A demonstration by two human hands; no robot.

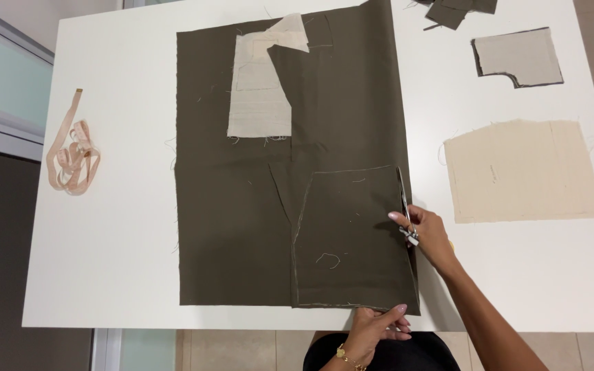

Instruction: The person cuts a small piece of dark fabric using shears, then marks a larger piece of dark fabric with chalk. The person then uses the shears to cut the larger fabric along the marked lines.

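Coiled tape measure (pixel 71 159), cream fabric piece (pixel 522 171)

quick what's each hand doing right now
Left hand: closed, pinching the bottom edge of the dark olive fabric.
Right hand: closed on scissors at the fabric's right edge.

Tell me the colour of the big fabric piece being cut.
Dark olive-brown fabric, plain, with chalk lines; seen in the head view.

Dark olive fabric (pixel 242 227); cream patch (pixel 259 93); beige panel (pixel 524 172); white table (pixel 118 240); pink tape measure (pixel 72 156).
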